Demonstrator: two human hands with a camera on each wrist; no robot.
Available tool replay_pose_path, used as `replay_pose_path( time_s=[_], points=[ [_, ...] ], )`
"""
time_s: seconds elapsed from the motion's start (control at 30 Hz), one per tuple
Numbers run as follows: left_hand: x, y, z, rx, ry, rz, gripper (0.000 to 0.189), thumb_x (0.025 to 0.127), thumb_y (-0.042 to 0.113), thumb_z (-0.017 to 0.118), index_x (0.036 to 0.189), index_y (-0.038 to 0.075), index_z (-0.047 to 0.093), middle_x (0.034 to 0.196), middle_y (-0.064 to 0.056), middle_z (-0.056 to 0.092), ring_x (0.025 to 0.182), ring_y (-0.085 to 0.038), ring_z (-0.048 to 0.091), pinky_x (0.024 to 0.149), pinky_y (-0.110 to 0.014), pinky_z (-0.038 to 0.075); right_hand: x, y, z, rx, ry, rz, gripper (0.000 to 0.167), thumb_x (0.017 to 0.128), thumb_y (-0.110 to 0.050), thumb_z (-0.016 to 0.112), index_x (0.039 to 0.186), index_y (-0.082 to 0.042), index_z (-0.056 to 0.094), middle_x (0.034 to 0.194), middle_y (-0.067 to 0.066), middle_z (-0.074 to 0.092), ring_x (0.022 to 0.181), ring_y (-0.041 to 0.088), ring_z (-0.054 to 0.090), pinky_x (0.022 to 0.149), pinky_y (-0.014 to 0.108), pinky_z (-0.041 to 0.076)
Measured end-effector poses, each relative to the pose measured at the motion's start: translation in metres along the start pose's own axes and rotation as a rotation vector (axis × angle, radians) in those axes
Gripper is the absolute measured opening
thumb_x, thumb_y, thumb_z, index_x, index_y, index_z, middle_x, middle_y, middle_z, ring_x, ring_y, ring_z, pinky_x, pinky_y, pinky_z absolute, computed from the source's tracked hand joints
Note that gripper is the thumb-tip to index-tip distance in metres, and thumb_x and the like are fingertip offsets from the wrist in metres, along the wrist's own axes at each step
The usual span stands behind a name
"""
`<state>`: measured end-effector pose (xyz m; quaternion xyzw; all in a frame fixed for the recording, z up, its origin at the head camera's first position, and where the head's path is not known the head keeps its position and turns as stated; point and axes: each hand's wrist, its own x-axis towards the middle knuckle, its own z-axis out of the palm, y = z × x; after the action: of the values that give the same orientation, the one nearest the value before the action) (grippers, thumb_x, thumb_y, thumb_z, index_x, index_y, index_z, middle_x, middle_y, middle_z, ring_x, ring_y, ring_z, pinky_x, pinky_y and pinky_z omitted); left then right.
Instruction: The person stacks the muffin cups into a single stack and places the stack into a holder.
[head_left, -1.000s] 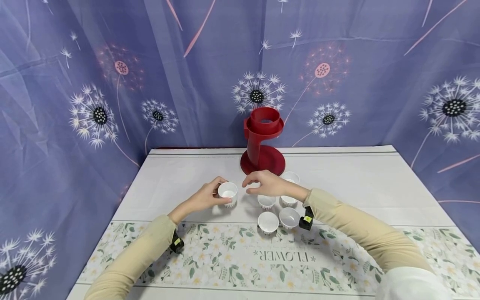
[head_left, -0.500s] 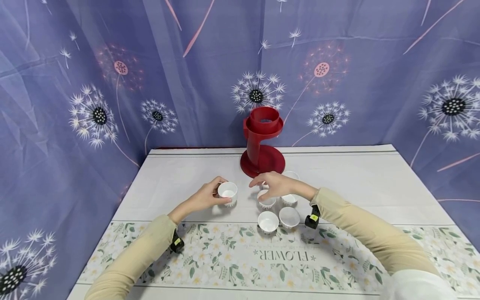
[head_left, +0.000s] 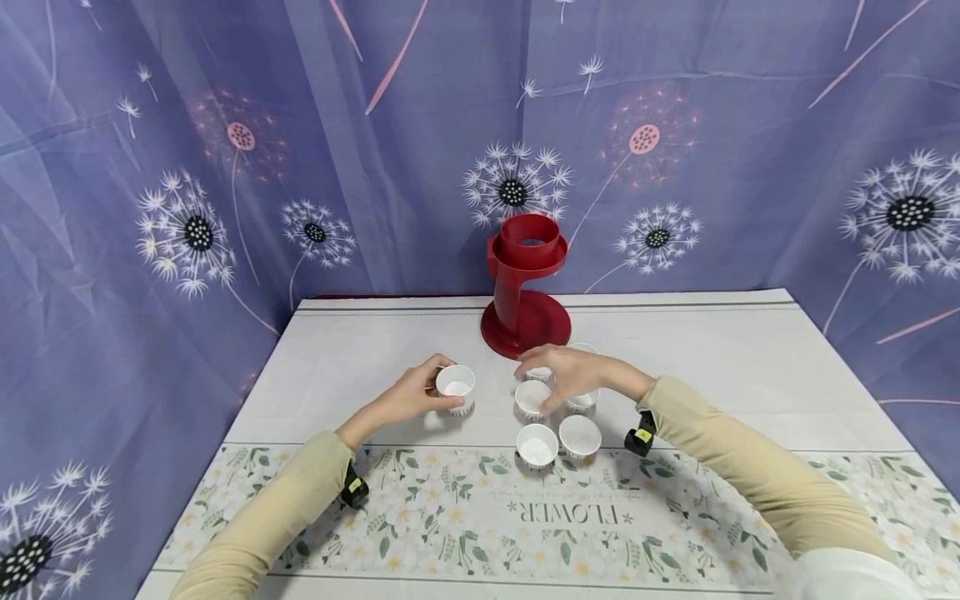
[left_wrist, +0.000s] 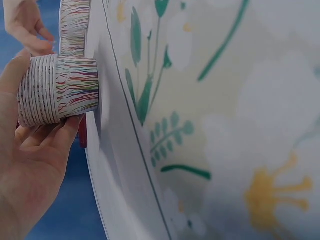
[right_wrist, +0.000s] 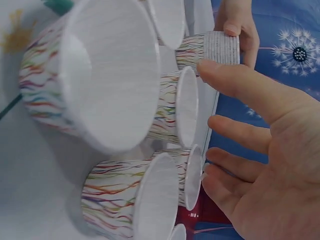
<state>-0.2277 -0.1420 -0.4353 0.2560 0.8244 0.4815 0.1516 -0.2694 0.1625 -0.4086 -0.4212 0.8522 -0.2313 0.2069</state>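
Here's the left hand (head_left: 412,393), forearm slanting in from the near side of the bench (head_left: 360,333), its grip wrapped round the cup stack (head_left: 457,390), thumb on the near side and fingers behind. That stack stands out between the bench's left edge and the loose cups (head_left: 580,437), nearer the far edge than the floral band. And over on the right, the right hand (head_left: 573,375) hangs above those loose cups, wrist bent over, thumb and fingers spread and bent downward, grip holding nothing; whether a fingertip brushes a rim, I can't tell. Behind it, the red stand (head_left: 510,308) sits by the bench's far edge, whole from the head. Now the left wrist gives what the head hides: rim upon rim, many cups nested, wavy coloured lines round the wall! And the right wrist shows the palm side and the gap between thumb and fingers, with the same coloured lines on the loose cups.
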Motion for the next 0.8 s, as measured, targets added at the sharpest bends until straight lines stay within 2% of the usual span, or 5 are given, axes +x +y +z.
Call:
replay_pose_path(
  time_s=[0.1,0.33,0.63,0.8],
  points=[
    [0.000,0.000,0.000,-0.004,-0.001,-0.003,0.054,0.087,0.013,0.073,0.129,-0.008,0.045,0.122,-0.028,0.058,0.113,-0.038,0.060,0.088,-0.023,0.054,-0.002,0.000,0.002,-0.040,-0.020,-0.004,0.063,0.071,-0.020,0.084,0.127,0.000,0.060,0.142,0.026,0.044,0.135,0.042,0.036,0.109,0.060,0.034],
    [-0.002,0.000,0.000,-0.007,-0.002,-0.009,0.056,0.087,0.013,0.073,0.130,-0.008,0.044,0.124,-0.028,0.057,0.115,-0.039,0.060,0.089,-0.026,0.054,-0.001,0.001,0.009,-0.122,0.003,-0.005,0.064,0.068,-0.019,0.087,0.124,-0.003,0.062,0.142,0.027,0.043,0.135,0.044,0.034,0.108,0.060,0.035],
    [0.003,-0.011,0.006,-0.031,0.020,-0.019,0.053,0.087,0.011,0.073,0.129,-0.005,0.044,0.124,-0.026,0.057,0.115,-0.037,0.059,0.088,-0.022,0.054,-0.001,0.000,0.012,-0.165,0.024,0.025,0.064,0.068,-0.018,0.088,0.125,-0.004,0.062,0.142,0.025,0.044,0.134,0.043,0.034,0.104,0.059,0.039],
    [0.002,-0.009,0.004,-0.025,0.010,-0.019,0.055,0.087,0.012,0.073,0.130,-0.005,0.044,0.124,-0.026,0.057,0.115,-0.037,0.060,0.087,-0.022,0.053,-0.002,0.001,0.014,-0.169,0.040,0.033,0.062,0.067,-0.017,0.088,0.123,-0.005,0.064,0.142,0.024,0.044,0.134,0.041,0.035,0.104,0.058,0.040]
  ],
)
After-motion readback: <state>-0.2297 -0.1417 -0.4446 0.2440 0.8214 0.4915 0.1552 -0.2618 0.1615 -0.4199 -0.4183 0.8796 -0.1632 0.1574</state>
